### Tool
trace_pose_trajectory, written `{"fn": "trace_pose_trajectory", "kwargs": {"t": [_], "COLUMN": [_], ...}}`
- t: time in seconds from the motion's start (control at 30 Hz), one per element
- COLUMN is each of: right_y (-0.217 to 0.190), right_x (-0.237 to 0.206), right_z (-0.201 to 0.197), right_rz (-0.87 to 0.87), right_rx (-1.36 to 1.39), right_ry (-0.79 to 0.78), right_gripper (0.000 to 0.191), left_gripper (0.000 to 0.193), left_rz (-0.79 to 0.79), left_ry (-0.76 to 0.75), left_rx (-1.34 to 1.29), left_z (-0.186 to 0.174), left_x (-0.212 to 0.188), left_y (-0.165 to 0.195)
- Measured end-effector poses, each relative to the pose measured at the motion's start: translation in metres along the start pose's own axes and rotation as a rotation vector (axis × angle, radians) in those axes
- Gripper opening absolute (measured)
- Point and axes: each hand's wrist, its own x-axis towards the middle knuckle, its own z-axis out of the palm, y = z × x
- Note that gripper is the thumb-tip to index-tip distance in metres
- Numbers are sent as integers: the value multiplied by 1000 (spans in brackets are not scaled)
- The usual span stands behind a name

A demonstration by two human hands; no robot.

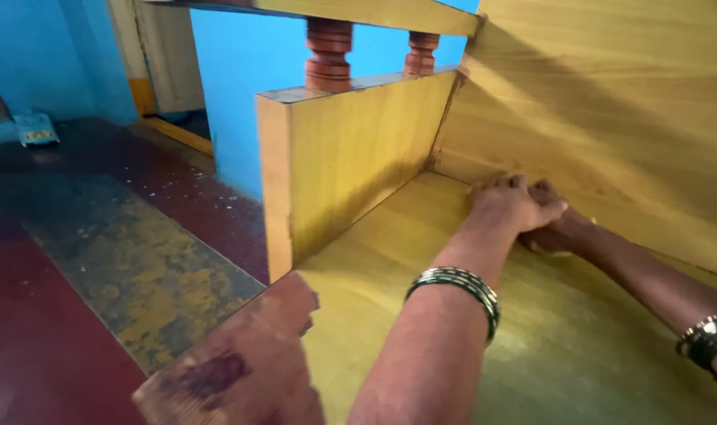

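My left hand (516, 206) lies knuckles up on the yellow wooden bottom panel (421, 260) of a piece of furniture, close to the seam with the big yellow back panel (610, 102). It rests over my right hand (561, 234), which reaches in from the right and is mostly covered. The fingers of both hands are curled together. Whether anything is held beneath them is hidden. Green bangles (457, 287) circle my left wrist, and more bangles (708, 338) sit on my right wrist.
An upright yellow side panel (350, 157) walls off the left of the hands, with turned red-brown spindles (328, 55) above it. A worn red-brown wooden piece (232, 370) juts up in front. Beyond are a dark red floor (51, 315), a blue wall (240, 94) and a small blue object (36, 130).
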Motion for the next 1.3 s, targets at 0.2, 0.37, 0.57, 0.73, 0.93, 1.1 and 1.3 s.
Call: {"fn": "trace_pose_trajectory", "kwargs": {"t": [0.2, 0.37, 0.57, 0.73, 0.93, 1.1, 1.3], "right_y": [16, -2, -31, -74, -130, -160, -190], "right_x": [13, 7, -28, -95, -160, -180, -204], "right_z": [6, -1, -24, -46, -84, -112, -147], "right_rz": [-218, -115, -134, 7, 189, -236, -141], "right_rx": [-13, 33, -39, 768, 1280, 1449, 1708], "right_ry": [373, 314, 165, 301, 92, 140, -90], "right_gripper": [63, 38, 30, 37, 41, 42, 63], "left_gripper": [108, 115, 122, 122, 89, 96, 153], "left_rz": [15, 21, 79, 146, 329, 326, 299], "left_ry": [2, 18, -93, -261, -664, -757, -691], "left_rx": [-28, -121, -96, 96, -116, -241, 151], "left_z": [9, 8, -24, -63, -103, -121, -144], "left_x": [20, 2, -68, -138, -199, -246, -298], "left_y": [-15, -29, -30, -23, -31, -36, -45]}}
